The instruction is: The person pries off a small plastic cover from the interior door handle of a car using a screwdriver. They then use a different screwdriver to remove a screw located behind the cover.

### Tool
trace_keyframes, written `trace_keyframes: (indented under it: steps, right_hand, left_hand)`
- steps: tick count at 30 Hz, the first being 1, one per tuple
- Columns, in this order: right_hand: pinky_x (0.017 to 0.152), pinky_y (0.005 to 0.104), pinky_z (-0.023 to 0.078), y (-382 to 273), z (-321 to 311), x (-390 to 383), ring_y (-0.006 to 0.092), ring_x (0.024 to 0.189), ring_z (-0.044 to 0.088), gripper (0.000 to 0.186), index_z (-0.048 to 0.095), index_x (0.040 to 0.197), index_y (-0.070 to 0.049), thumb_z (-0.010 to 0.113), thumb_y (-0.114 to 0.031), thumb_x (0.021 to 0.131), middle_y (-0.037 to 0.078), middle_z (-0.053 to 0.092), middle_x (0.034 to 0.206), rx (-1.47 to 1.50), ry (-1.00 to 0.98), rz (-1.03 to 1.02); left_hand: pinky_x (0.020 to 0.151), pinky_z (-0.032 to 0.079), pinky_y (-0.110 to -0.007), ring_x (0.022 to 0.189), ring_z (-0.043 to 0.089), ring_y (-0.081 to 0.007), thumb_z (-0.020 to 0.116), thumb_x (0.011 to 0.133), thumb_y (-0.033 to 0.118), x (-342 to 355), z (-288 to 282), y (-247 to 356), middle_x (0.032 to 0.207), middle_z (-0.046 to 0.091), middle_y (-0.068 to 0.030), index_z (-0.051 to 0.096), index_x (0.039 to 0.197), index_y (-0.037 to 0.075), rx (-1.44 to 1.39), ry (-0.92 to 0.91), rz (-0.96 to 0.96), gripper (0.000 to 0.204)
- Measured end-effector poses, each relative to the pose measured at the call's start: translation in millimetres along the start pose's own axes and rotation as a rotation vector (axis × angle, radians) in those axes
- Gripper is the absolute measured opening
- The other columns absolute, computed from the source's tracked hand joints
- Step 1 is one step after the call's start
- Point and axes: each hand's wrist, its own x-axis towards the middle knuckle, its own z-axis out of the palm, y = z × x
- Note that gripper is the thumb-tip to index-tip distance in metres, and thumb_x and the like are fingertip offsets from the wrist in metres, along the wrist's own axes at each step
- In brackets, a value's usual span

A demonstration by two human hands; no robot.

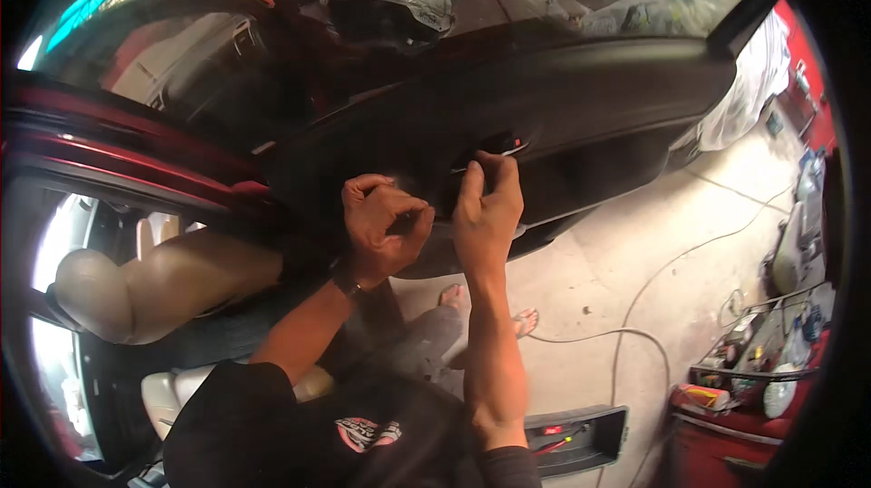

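In front of me is a dark car door panel [599, 93], its inner side facing me. A dark inside door handle [500, 142] with a small red mark sits in the panel. My right hand [490, 202] is at this handle, thumb and fingers closed on its lower edge. Left of it, my left hand [386, 225] is held close to the panel with curled fingers, thumb and fingertips brought together. Whatever may be between those fingertips is too small or hidden to name.
Beige car seats [190, 279] are at the left, inside the door opening. A grey tray [581, 441] with tools lies on the floor at lower right. A cable [635, 332] runs over the concrete. A red tool cart [726, 434] loaded with bottles stands at far right.
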Motion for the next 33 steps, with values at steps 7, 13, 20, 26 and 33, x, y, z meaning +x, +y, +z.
trace_keyframes:
  steps: [7,13,20,26,33]
  right_hand:
    - [0.078,0.0260,0.047,18.6,9.2,-7.5,0.0104,0.086,0.058,0.017,0.063,0.104,0.005,0.060,-0.011,0.100,0.008,0.066,0.095,0.133,0.067,0.006]
    - [0.079,0.0289,0.048,16.3,1.7,4.0,0.0152,0.087,0.061,0.019,0.063,0.105,0.005,0.060,-0.012,0.099,0.011,0.067,0.093,0.043,-0.010,0.044]
    - [0.076,0.0271,0.047,4.2,5.0,4.1,0.0120,0.082,0.060,0.018,0.063,0.103,0.006,0.060,-0.011,0.099,0.010,0.067,0.088,-0.032,0.029,-0.043]
    - [0.074,0.0297,0.048,-11.0,-1.1,18.6,0.0136,0.079,0.061,0.018,0.062,0.102,0.007,0.059,-0.010,0.098,0.011,0.068,0.089,-0.054,-0.064,0.004]
    - [0.077,0.0502,0.053,-28.9,-11.6,27.5,0.0462,0.090,0.069,0.021,0.055,0.104,0.001,0.053,-0.020,0.100,0.027,0.070,0.093,-0.479,-0.236,-0.011]
  left_hand:
    - [0.091,0.045,-0.038,0.082,0.060,-0.0177,0.080,0.075,0.008,-1.9,-2.4,0.5,0.079,0.066,0.0030,0.068,0.086,0.014,-0.023,-0.008,-0.018,0.017]
    - [0.091,0.044,-0.040,0.078,0.061,-0.0173,0.078,0.076,0.006,-2.1,-5.7,-2.9,0.080,0.065,0.0020,0.067,0.084,0.014,-0.021,-0.025,-0.034,0.016]
    - [0.090,0.045,-0.036,0.085,0.060,-0.0183,0.081,0.074,0.009,-0.8,-4.3,-0.4,0.080,0.066,0.0038,0.068,0.084,0.016,-0.067,-0.011,-0.073,0.018]
    - [0.090,0.044,-0.035,0.091,0.060,-0.0197,0.082,0.073,0.009,0.4,-6.0,-1.1,0.079,0.066,0.0041,0.067,0.083,0.017,-0.063,-0.018,-0.076,0.019]
    - [0.090,0.044,-0.035,0.088,0.061,-0.0196,0.082,0.073,0.009,-0.6,-4.9,-0.5,0.079,0.066,0.0039,0.067,0.085,0.016,-0.075,-0.008,-0.054,0.021]
